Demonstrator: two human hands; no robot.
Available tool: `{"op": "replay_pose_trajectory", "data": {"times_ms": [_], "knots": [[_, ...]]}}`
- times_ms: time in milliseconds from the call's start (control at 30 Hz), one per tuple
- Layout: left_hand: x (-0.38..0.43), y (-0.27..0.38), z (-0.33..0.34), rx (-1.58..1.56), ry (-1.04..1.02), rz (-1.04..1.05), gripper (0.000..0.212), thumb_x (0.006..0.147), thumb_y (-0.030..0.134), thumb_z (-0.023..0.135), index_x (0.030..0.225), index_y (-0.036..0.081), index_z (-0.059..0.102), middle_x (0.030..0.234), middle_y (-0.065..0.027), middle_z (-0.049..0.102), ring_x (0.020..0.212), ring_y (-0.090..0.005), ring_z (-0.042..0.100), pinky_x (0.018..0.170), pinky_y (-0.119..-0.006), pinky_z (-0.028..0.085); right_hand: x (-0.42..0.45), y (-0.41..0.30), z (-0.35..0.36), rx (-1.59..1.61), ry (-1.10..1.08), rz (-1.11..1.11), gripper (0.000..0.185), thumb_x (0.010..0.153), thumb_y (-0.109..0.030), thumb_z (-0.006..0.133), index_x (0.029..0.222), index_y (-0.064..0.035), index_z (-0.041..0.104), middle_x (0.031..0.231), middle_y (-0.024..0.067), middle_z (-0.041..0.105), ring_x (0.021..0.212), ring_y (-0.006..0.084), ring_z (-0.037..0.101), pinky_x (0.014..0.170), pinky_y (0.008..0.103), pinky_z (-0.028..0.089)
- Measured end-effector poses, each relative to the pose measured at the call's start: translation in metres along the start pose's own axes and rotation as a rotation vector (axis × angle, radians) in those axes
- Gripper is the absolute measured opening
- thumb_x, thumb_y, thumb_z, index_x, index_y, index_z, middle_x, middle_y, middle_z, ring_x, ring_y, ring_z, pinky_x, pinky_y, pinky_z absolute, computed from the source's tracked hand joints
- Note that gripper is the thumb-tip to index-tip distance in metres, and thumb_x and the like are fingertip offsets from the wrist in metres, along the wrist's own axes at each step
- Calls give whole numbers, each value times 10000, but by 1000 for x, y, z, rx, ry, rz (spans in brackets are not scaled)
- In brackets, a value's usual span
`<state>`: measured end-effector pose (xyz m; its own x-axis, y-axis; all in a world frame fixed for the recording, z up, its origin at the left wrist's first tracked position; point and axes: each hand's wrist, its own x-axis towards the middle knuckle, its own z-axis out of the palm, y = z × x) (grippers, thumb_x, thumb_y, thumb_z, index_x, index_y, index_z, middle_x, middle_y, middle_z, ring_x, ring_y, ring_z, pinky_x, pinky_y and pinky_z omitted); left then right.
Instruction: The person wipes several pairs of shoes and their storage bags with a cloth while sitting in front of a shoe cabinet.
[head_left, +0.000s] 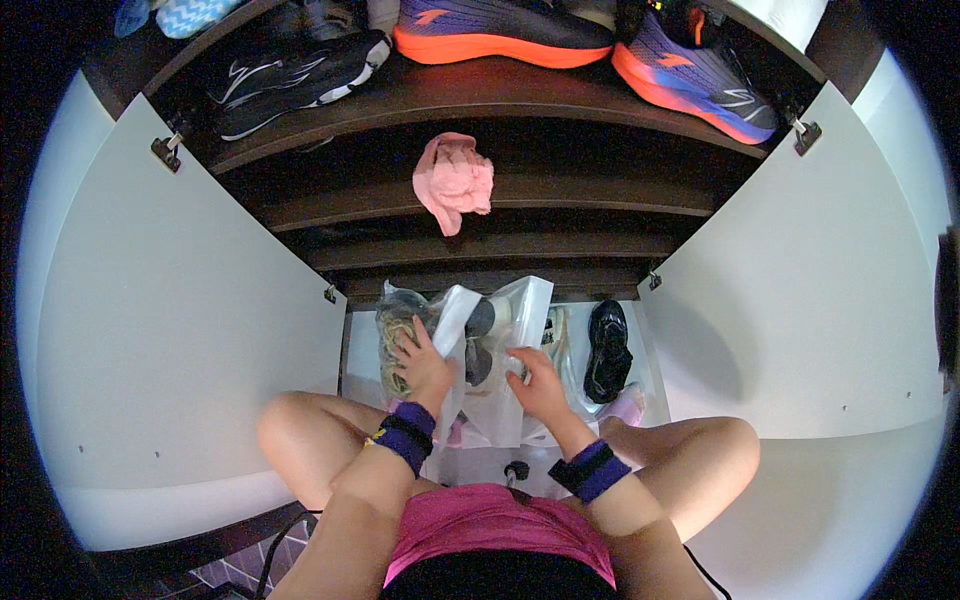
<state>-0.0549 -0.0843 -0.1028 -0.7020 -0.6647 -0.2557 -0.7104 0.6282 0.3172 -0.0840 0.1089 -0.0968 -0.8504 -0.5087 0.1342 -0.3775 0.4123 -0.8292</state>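
My left hand (425, 367) has its fingers spread over a transparent plastic bag (397, 300) that holds a shoe with yellowish laces (396, 352). The fingers lie on or just above this bag; I cannot tell which. Beside it, a second transparent bag (491, 420) with a white strip along one edge holds a pair of shoes with dark parts (478, 360). Over that bag's right side, my right hand (538, 382) has its thumb and forefinger apart, with no firm grip visible. Further right stands a light shoe in plastic (556, 334), partly hidden by the bag.
A black shoe (607, 352) lies on the floor at right. Ahead is a dark shelf cabinet (480, 251) with a pink cloth (456, 180) on a shelf and sneakers (502, 37) above. Its white doors (172, 315) (795, 300) stand wide on both sides.
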Motion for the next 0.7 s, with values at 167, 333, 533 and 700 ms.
{"op": "replay_pose_trajectory", "data": {"times_ms": [167,333,533,700], "knots": [[4,-11,4,-116,106,27,503,725,105,576,1186,86,376,1262,-221,375,1101,-447,407,881,-498,379,-31,14,8,106,-137,187,331,749,-136,621,1076,-104,582,1031,135,559,884,240,567,703,311,461],[15,-27,-6,-328,193,80,261,735,38,520,990,28,460,932,-234,551,902,-402,529,766,-435,418,-36,25,10,244,-172,302,318,775,-145,614,1088,-101,581,1015,122,566,809,197,580,676,278,460],[-31,-15,-60,-525,323,380,149,774,-10,450,915,36,464,887,-203,577,829,-383,552,710,-388,426,-25,10,-5,700,-206,584,321,822,-163,584,1137,-112,554,1073,51,546,898,155,558,758,287,459],[-73,4,-90,-492,138,648,181,758,-38,455,921,24,505,1185,-166,498,1096,-356,459,905,-382,370,-6,-4,-40,1304,-263,806,627,836,-473,496,1312,-95,343,1274,92,399,1086,238,456,882,386,414]]}}
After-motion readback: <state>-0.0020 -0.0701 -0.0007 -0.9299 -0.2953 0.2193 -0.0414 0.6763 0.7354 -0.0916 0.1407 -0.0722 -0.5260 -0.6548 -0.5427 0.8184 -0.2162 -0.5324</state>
